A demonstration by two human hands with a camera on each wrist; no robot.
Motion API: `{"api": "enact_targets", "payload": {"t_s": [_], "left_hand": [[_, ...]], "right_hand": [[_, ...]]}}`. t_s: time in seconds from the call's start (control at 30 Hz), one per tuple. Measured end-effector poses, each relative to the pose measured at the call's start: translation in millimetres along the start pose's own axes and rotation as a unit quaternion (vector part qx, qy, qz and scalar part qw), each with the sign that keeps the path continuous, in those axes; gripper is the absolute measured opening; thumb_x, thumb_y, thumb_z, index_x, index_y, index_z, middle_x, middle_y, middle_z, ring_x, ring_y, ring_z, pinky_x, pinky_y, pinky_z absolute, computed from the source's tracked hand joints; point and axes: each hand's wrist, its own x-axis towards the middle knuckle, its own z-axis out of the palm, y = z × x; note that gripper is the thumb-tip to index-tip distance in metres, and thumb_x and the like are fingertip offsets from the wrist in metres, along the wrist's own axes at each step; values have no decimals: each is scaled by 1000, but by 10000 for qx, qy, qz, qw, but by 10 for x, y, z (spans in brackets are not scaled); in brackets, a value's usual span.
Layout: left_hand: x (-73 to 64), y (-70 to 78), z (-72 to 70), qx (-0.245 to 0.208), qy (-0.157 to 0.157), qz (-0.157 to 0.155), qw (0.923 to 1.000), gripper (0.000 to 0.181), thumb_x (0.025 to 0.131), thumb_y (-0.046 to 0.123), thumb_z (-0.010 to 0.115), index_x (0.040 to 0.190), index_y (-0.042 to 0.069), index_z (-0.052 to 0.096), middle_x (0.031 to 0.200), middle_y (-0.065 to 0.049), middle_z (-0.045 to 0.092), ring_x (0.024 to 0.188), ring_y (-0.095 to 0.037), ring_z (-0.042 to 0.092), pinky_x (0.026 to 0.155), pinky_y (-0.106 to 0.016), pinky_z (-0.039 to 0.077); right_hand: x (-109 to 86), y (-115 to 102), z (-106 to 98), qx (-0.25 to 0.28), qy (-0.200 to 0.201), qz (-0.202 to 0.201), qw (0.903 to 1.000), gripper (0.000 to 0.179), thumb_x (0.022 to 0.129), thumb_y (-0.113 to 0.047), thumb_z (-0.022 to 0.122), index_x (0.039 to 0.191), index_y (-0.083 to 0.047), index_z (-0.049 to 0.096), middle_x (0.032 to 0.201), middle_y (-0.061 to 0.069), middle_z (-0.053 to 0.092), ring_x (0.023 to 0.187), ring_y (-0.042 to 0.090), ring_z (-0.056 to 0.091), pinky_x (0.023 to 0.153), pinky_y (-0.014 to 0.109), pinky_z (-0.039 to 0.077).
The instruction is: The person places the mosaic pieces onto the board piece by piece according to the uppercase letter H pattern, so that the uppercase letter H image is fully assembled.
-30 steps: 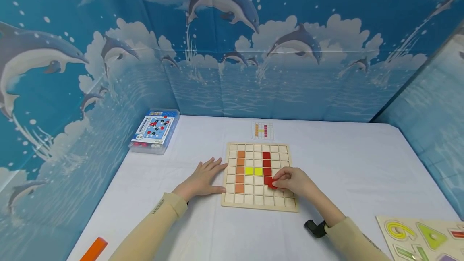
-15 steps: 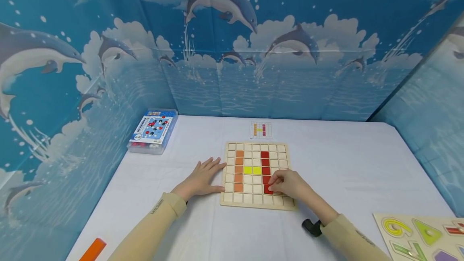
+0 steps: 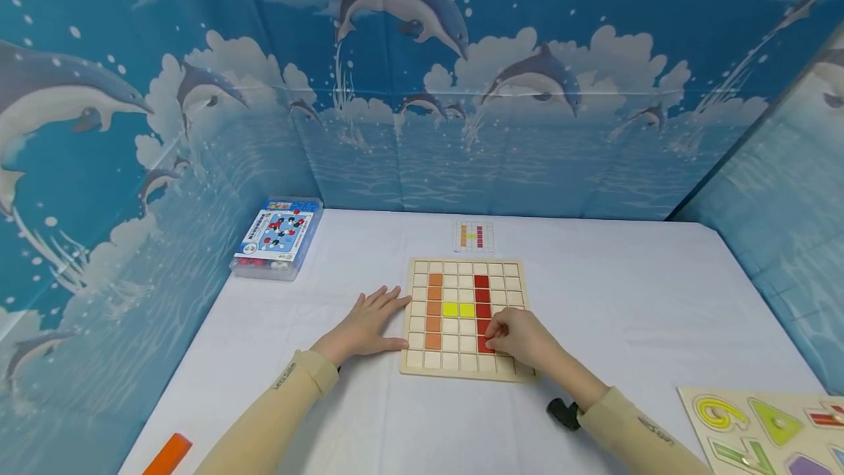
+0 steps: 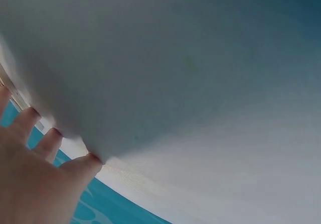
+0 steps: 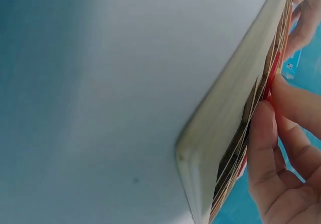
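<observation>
In the head view a wooden grid board point(image 3: 448, 371) lies flat on the white table. On it sit a column of orange tiles point(image 3: 434, 308), two yellow tiles point(image 3: 458, 310) and a column of red tiles point(image 3: 483, 295). My right hand point(image 3: 524, 336) holds the lowest red tile point(image 3: 484, 347) between thumb and index finger, at its cell in the red column. The right wrist view shows thumb and finger close together on a red tile point(image 5: 271, 77) at the board. My left hand point(image 3: 365, 322) rests spread, its fingertips touching the board's left edge.
Behind the board lies a small pattern card point(image 3: 474, 237). A boxed set point(image 3: 277, 239) stands at the back left. An orange object point(image 3: 168, 453) is at the front left, a puzzle board point(image 3: 765, 416) at the front right. Dolphin-print cloth point(image 3: 395, 152) encloses the table.
My right hand has brought the red tile slightly down and left, from a tilted position into line with the red column. My left hand has stayed at the board's edge.
</observation>
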Motion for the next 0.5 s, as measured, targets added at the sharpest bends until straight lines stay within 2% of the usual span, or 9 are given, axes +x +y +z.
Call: {"api": "enact_targets", "payload": {"t_s": [0.33,0.5], "left_hand": [[-3,16,16,-15,-39,53,10000,85,85,56,69,155,24,33,163,-8,25,152,-34,17,120,-63,13],[-9,14,35,-9,-33,74,10000,85,85,57,69,155,23,33,163,-9,26,152,-34,18,120,-63,13]], "right_hand": [[-63,37,-3,54,39,189,9998,13,82,-16,79,78,-14,67,73,-4,60,70,12,52,63,25,44],[-98,59,-49,209,-57,473,9986,12,86,-24,76,82,-16,68,75,-3,61,69,13,53,63,26,44]]}}
